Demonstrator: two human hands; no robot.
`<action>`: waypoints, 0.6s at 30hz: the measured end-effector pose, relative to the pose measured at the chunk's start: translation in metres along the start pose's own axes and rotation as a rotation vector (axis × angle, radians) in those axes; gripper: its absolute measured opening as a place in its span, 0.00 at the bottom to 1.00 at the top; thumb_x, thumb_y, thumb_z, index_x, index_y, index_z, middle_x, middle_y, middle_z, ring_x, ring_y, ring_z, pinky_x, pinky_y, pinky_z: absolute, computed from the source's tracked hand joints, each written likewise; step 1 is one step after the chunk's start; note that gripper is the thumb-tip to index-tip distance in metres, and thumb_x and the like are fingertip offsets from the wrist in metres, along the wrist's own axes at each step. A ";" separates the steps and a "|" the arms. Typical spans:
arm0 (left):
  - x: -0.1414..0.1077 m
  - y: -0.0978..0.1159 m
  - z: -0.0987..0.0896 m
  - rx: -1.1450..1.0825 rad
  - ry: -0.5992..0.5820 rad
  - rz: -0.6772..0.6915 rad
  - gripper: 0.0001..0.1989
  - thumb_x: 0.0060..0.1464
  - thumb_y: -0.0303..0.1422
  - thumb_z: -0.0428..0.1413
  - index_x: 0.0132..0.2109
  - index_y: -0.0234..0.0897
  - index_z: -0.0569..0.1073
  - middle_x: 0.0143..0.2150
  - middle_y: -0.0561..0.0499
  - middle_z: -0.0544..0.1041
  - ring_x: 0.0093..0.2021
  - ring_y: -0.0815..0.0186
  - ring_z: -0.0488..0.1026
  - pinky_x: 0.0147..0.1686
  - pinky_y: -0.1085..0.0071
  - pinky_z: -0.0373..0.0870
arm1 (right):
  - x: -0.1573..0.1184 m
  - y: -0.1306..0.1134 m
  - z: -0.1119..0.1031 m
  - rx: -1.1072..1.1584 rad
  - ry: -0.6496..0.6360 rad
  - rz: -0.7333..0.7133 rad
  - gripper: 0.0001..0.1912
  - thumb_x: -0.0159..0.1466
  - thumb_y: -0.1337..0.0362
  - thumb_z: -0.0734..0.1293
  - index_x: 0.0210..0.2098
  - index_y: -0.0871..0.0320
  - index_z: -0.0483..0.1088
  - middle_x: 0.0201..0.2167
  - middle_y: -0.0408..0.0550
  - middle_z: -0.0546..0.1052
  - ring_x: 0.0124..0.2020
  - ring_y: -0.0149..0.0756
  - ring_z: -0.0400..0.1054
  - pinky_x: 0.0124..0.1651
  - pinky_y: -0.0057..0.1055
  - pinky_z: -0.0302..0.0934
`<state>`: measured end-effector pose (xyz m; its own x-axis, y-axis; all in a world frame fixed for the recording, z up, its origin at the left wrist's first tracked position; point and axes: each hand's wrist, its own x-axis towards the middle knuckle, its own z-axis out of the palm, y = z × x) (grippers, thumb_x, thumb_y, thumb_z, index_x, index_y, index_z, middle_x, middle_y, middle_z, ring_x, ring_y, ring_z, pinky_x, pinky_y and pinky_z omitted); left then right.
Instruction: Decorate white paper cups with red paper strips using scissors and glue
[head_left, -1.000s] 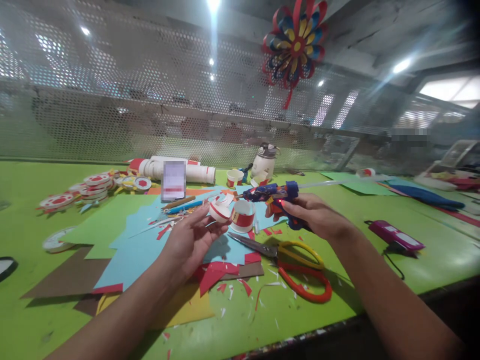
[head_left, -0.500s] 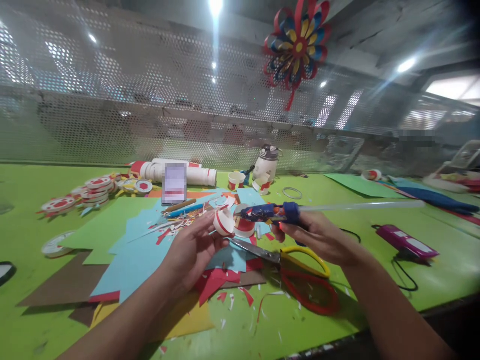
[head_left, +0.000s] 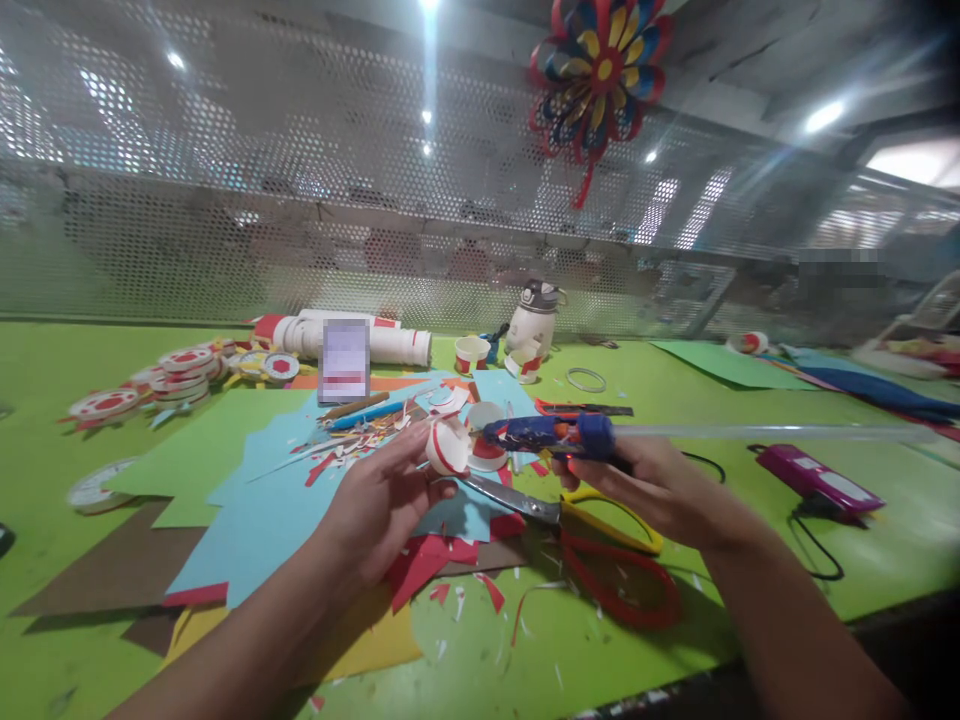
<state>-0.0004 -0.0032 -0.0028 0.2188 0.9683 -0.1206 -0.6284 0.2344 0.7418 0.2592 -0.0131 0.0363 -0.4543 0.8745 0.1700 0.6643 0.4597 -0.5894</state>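
Note:
Between the fingers of my left hand (head_left: 386,495) is a small white paper cup piece (head_left: 448,446) with a red stripe, tilted toward the right. My right hand (head_left: 660,485) is wrapped round a blue glue gun (head_left: 555,435), with a long clear glue stick (head_left: 750,432) coming out of its back. The gun's nozzle points left, close to the cup piece; whether they touch is unclear. Another red and white cup (head_left: 487,450) stands just behind the nozzle. Below the gun lie large scissors (head_left: 525,500) with yellow and red handles.
Coloured paper sheets (head_left: 262,520) and scraps cover the left and middle. A phone (head_left: 344,362), white paper rolls (head_left: 390,345) and a bottle (head_left: 532,322) stand behind. Stacked paper discs (head_left: 180,375) lie left, a purple device (head_left: 817,482) right.
My right hand and the glue gun have shifted slightly right, with the nozzle a little farther from the cup piece. The red-handled tool behind the gun now shows. The camera view has moved slightly.

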 end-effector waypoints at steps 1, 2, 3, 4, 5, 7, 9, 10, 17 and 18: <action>0.000 0.000 0.000 0.000 -0.002 -0.001 0.11 0.56 0.29 0.54 0.45 0.31 0.76 0.48 0.40 0.76 0.38 0.62 0.74 0.32 0.68 0.73 | 0.000 0.000 0.000 0.002 -0.001 -0.001 0.22 0.65 0.47 0.58 0.34 0.58 0.72 0.32 0.49 0.76 0.31 0.37 0.67 0.32 0.31 0.60; 0.000 0.000 0.000 -0.002 -0.004 -0.002 0.11 0.56 0.29 0.55 0.45 0.31 0.76 0.48 0.39 0.76 0.38 0.61 0.74 0.32 0.68 0.73 | 0.001 -0.001 0.001 0.004 -0.002 -0.002 0.22 0.65 0.47 0.58 0.34 0.58 0.72 0.32 0.49 0.76 0.31 0.37 0.67 0.32 0.31 0.60; 0.000 0.000 0.001 -0.005 -0.006 -0.005 0.12 0.55 0.29 0.55 0.45 0.31 0.76 0.48 0.39 0.76 0.38 0.62 0.74 0.31 0.69 0.72 | 0.001 -0.001 0.001 0.001 -0.005 -0.004 0.22 0.65 0.47 0.58 0.34 0.58 0.72 0.31 0.49 0.76 0.31 0.36 0.67 0.31 0.30 0.60; 0.000 0.000 0.001 -0.007 -0.004 -0.007 0.12 0.55 0.29 0.55 0.46 0.31 0.76 0.48 0.39 0.76 0.37 0.62 0.74 0.30 0.69 0.72 | 0.002 -0.002 0.001 -0.006 -0.010 -0.006 0.23 0.65 0.46 0.57 0.35 0.58 0.72 0.31 0.49 0.75 0.30 0.36 0.67 0.30 0.30 0.60; 0.000 0.000 0.001 -0.005 0.000 -0.007 0.12 0.55 0.29 0.56 0.46 0.31 0.76 0.48 0.40 0.76 0.36 0.63 0.74 0.30 0.70 0.72 | 0.002 -0.003 0.001 -0.017 -0.012 -0.008 0.23 0.65 0.46 0.57 0.35 0.58 0.72 0.30 0.48 0.75 0.30 0.36 0.67 0.30 0.29 0.59; -0.001 0.000 0.000 0.008 0.008 0.003 0.12 0.54 0.30 0.56 0.46 0.32 0.77 0.47 0.40 0.77 0.35 0.64 0.74 0.29 0.71 0.72 | 0.002 -0.004 0.001 -0.035 -0.022 -0.004 0.23 0.65 0.45 0.56 0.36 0.57 0.72 0.30 0.47 0.75 0.29 0.35 0.67 0.29 0.29 0.59; -0.002 0.000 0.000 0.031 -0.003 0.022 0.13 0.55 0.30 0.56 0.46 0.33 0.77 0.47 0.41 0.77 0.36 0.64 0.74 0.30 0.71 0.72 | 0.002 -0.005 0.002 -0.042 -0.034 0.006 0.24 0.65 0.45 0.56 0.36 0.57 0.72 0.30 0.48 0.75 0.29 0.36 0.67 0.29 0.29 0.59; -0.002 0.001 0.000 0.042 -0.011 0.031 0.13 0.55 0.30 0.56 0.47 0.33 0.77 0.47 0.41 0.77 0.37 0.63 0.74 0.30 0.70 0.73 | 0.002 -0.005 0.002 -0.043 -0.036 0.007 0.24 0.65 0.44 0.56 0.36 0.57 0.72 0.30 0.48 0.75 0.29 0.36 0.67 0.29 0.29 0.59; -0.005 0.003 0.005 0.063 -0.019 0.049 0.11 0.55 0.28 0.55 0.44 0.33 0.77 0.46 0.41 0.77 0.37 0.62 0.75 0.30 0.70 0.74 | 0.002 -0.007 0.003 -0.053 -0.050 0.022 0.25 0.65 0.43 0.55 0.35 0.57 0.70 0.30 0.48 0.74 0.30 0.37 0.66 0.30 0.30 0.59; -0.006 0.003 0.006 0.062 -0.024 0.046 0.11 0.55 0.28 0.55 0.45 0.34 0.77 0.46 0.42 0.78 0.36 0.62 0.75 0.30 0.71 0.74 | 0.002 -0.007 0.003 -0.056 -0.052 0.022 0.25 0.65 0.43 0.55 0.35 0.57 0.70 0.30 0.48 0.74 0.30 0.37 0.66 0.30 0.30 0.59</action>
<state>0.0004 -0.0086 0.0042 0.2094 0.9753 -0.0702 -0.5911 0.1834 0.7855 0.2521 -0.0151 0.0382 -0.4687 0.8758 0.1155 0.7057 0.4498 -0.5474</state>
